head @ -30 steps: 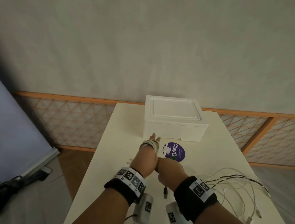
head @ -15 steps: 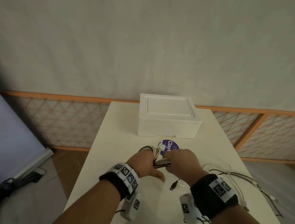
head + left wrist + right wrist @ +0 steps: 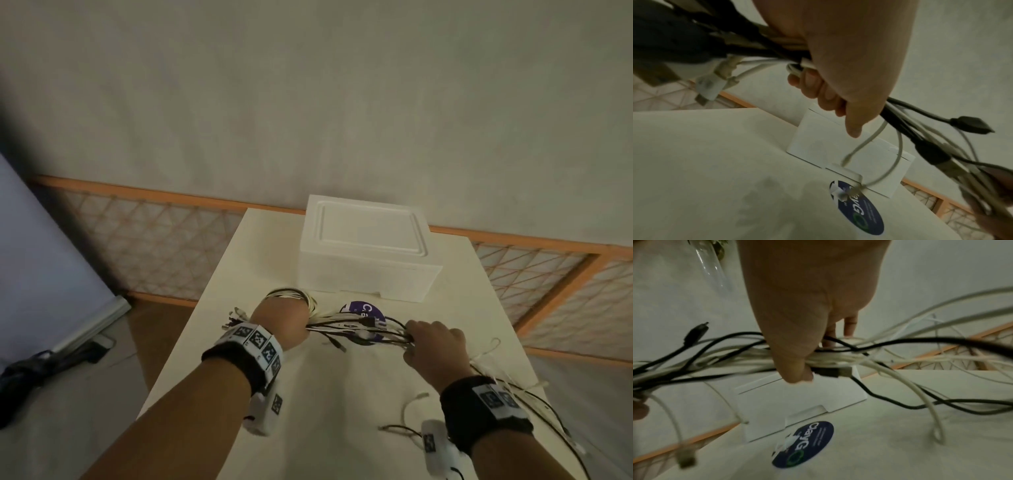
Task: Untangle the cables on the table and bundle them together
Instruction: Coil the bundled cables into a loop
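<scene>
A bunch of black and white cables [image 3: 356, 329] stretches between my two hands above the cream table [image 3: 342, 404]. My left hand [image 3: 281, 322] grips one end, with cable loops [image 3: 298, 296] wound round it and plugs sticking out to its left. In the left wrist view the fingers [image 3: 818, 87] curl round the cables [image 3: 764, 48]. My right hand [image 3: 433, 346] grips the same bunch further right; its thumb [image 3: 793, 366] and fingers clamp the cables [image 3: 830, 360] beside a black USB plug [image 3: 830, 371]. Loose cable tails [image 3: 534, 404] trail off to the right.
A white foam box [image 3: 366, 250] stands at the back of the table. A round purple sticker [image 3: 364, 313] lies in front of it, under the cables. An orange lattice fence [image 3: 154, 240] runs behind the table, with floor to the left.
My hands have moved apart. The right hand slid to the right along the cables, drawing the bunch out straight from the left hand, which now holds coils round it.
</scene>
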{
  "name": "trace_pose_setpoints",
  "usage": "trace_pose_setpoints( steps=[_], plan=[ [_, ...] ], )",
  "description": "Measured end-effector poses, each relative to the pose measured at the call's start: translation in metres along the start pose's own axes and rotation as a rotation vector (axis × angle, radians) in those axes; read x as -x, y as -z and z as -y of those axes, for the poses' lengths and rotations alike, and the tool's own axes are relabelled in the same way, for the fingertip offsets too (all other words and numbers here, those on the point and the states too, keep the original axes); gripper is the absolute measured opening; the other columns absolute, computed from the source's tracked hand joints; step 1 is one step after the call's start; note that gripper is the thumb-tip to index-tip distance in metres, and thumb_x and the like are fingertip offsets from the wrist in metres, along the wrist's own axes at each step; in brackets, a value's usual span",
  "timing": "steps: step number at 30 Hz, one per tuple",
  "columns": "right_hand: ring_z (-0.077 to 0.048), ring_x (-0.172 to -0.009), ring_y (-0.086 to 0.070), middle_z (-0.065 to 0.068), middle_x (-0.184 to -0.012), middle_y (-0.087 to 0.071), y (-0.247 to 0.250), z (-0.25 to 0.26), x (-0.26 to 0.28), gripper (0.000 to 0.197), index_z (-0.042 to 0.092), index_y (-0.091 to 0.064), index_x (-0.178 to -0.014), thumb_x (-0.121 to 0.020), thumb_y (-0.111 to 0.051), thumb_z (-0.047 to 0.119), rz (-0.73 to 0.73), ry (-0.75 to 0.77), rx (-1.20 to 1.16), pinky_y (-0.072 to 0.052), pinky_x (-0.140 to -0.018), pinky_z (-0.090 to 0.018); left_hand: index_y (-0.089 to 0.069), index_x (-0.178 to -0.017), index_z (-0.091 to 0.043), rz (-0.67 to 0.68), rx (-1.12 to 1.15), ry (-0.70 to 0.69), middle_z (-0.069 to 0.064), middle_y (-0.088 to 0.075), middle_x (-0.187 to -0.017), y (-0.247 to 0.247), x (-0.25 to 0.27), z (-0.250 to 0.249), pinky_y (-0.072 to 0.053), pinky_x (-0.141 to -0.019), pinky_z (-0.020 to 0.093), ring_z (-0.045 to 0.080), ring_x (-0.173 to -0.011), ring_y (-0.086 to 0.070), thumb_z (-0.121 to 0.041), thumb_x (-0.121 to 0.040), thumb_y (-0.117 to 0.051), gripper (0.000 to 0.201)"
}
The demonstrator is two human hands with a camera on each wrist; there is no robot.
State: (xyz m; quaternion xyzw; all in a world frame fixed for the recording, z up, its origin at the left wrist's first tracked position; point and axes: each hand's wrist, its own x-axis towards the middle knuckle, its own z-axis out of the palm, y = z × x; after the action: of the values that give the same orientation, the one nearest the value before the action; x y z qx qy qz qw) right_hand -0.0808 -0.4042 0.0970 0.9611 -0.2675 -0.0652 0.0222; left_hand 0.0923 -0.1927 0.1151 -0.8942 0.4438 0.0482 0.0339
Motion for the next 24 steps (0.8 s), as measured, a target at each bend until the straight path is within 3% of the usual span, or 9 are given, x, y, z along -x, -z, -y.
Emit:
trace_pose_setpoints(
  steps=[4, 7, 10, 12, 13, 15, 16, 22, 24],
  plan=[
    [-0.021, -0.128, -0.036, 0.004, -0.14, -0.037, 0.013, 0.008, -0.004, 0.1, 0.029, -0.024, -0.144, -0.062, -0.075, 0.056, 0.125, 0.14, -0.122, -0.032, -0.107, -0.044, -0.061, -0.087, -0.015, 0.016, 0.01, 0.059, 0.004, -0.065, -0.087, -0.006, 0.002, -0.007, -0.049, -0.07, 0.031, 0.026, -0.081, -0.062, -0.022, -0.081, -0.051, 0.014],
    [-0.02, -0.141, -0.019, 0.0, -0.152, -0.024, 0.026, 0.056, 0.004, 0.111, 0.019, -0.011, -0.151, -0.065, -0.069, 0.057, -0.021, 0.408, -0.258, -0.006, -0.119, -0.043, -0.055, -0.079, -0.018, -0.005, -0.004, 0.027, 0.001, -0.059, -0.079, -0.006, 0.005, -0.015, -0.049, -0.067, 0.032, 0.024, -0.074, -0.057, -0.018, -0.079, -0.049, 0.006],
    [-0.024, -0.131, -0.042, -0.007, -0.135, -0.051, 0.013, 0.098, 0.003, 0.092, 0.009, -0.02, -0.148, -0.075, -0.061, 0.048, 0.006, 0.426, -0.195, -0.006, -0.118, -0.044, -0.058, -0.087, -0.016, -0.035, -0.027, -0.033, 0.003, -0.061, -0.083, -0.006, 0.011, -0.031, -0.048, -0.066, 0.031, 0.025, -0.076, -0.06, -0.017, -0.079, -0.051, 0.011],
    [-0.028, -0.101, -0.063, -0.008, -0.102, -0.068, -0.002, 0.108, -0.001, 0.05, 0.007, -0.048, -0.126, -0.082, -0.056, 0.03, -0.109, 0.401, -0.175, -0.029, -0.113, -0.044, -0.06, -0.092, -0.014, -0.015, -0.039, -0.039, 0.005, -0.064, -0.085, -0.011, 0.015, -0.035, -0.044, -0.064, 0.029, 0.026, -0.078, -0.062, -0.016, -0.08, -0.05, 0.015],
    [-0.031, -0.089, -0.065, -0.009, -0.09, -0.069, -0.005, 0.11, -0.001, 0.032, 0.008, -0.055, -0.111, -0.085, -0.053, 0.025, -0.141, 0.392, -0.181, -0.044, -0.099, -0.042, -0.06, -0.092, -0.014, -0.01, -0.035, -0.038, 0.006, -0.064, -0.085, -0.014, 0.017, -0.034, -0.044, -0.065, 0.03, 0.026, -0.078, -0.062, -0.016, -0.079, -0.05, 0.016],
    [-0.032, -0.086, -0.065, -0.009, -0.094, -0.067, -0.005, 0.112, 0.003, 0.022, 0.011, -0.056, -0.106, -0.092, -0.045, 0.025, -0.057, 0.392, -0.169, -0.048, -0.072, -0.034, -0.06, -0.091, -0.014, -0.009, -0.024, -0.045, 0.007, -0.065, -0.085, -0.021, 0.019, -0.03, -0.047, -0.067, 0.031, 0.028, -0.078, -0.062, -0.018, -0.078, -0.051, 0.017],
    [-0.03, -0.089, -0.064, -0.007, -0.099, -0.066, -0.006, 0.113, 0.004, 0.023, 0.013, -0.054, -0.109, -0.095, -0.042, 0.026, -0.015, 0.413, -0.153, -0.046, -0.068, -0.032, -0.06, -0.092, -0.014, -0.013, -0.013, -0.054, 0.008, -0.065, -0.086, -0.025, 0.02, -0.027, -0.046, -0.069, 0.031, 0.028, -0.079, -0.062, -0.018, -0.078, -0.051, 0.017],
    [-0.027, -0.105, -0.058, -0.006, -0.114, -0.063, -0.003, 0.117, 0.009, 0.027, 0.015, -0.057, -0.115, -0.097, -0.045, 0.031, 0.121, 0.556, -0.174, -0.043, -0.08, -0.034, -0.038, -0.086, -0.02, 0.043, 0.1, -0.125, 0.008, -0.055, -0.095, -0.049, 0.019, -0.011, -0.043, -0.085, 0.035, 0.026, -0.089, -0.053, -0.02, -0.081, -0.047, 0.01],
    [-0.027, -0.107, -0.057, -0.006, -0.115, -0.062, -0.004, 0.12, 0.012, 0.029, 0.015, -0.056, -0.116, -0.096, -0.047, 0.034, 0.153, 0.535, -0.169, -0.044, -0.085, -0.036, -0.037, -0.084, -0.021, 0.054, 0.12, -0.147, 0.009, -0.055, -0.093, -0.054, 0.017, -0.01, -0.043, -0.084, 0.036, 0.027, -0.087, -0.052, -0.018, -0.08, -0.047, 0.011]
  ],
)
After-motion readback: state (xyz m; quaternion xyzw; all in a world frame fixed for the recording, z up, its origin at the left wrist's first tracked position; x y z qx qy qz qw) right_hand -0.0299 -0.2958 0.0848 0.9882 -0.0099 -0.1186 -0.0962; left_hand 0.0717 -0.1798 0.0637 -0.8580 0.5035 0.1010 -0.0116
